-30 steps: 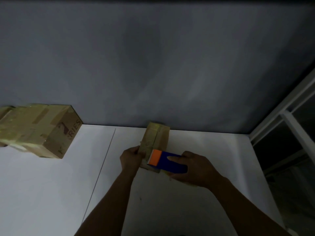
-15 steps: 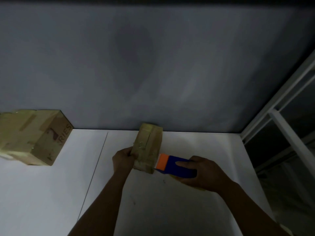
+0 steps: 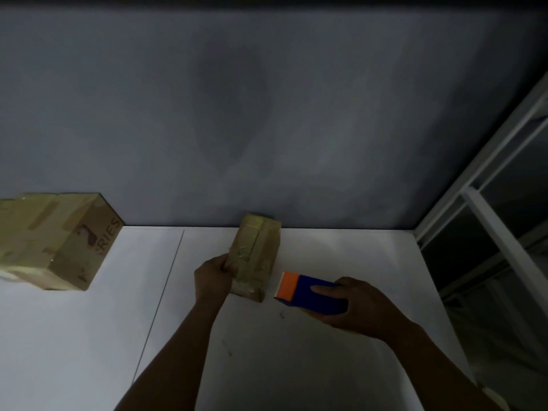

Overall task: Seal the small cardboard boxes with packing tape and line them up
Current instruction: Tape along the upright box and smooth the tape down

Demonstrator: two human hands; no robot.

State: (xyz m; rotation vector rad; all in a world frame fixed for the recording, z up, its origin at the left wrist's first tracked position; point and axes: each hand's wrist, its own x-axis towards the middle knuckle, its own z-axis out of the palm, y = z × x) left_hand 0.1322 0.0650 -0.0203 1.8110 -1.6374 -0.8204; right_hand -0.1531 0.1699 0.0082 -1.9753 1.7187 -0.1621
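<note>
Two bare forearms reach in from the near edge over a white table (image 3: 89, 345), which carries a thin dark seam line running from near to far left of the arms.

The right hand (image 3: 360, 310) is closed around a blue tape dispenser (image 3: 314, 295) with an orange front end; the index finger lies flat along its top, the thumb and other fingers wrap its sides. The dispenser sits low over the table, its orange end pointing toward the small box and standing just beside that box's near right corner, with a narrow gap between them. Whether a strip of tape runs across the gap is too dim to tell.

The left hand (image 3: 212, 277) grips the near left edge of the small cardboard box (image 3: 255, 256), fingers curled against its side and thumb on top. The box rests on the table, long axis running away from the person, its far end close to the wall. Glossy tape covers its top, with a seam down the middle.

Farther off to the left, well apart from the hands, a larger taped cardboard box (image 3: 56, 241) sits against the wall, with printed letters ending in "RIES" on its facing side.

Behind everything stands a plain grey wall (image 3: 267, 114). At right, a white metal frame (image 3: 489, 203) rises beside the table's far right corner.
</note>
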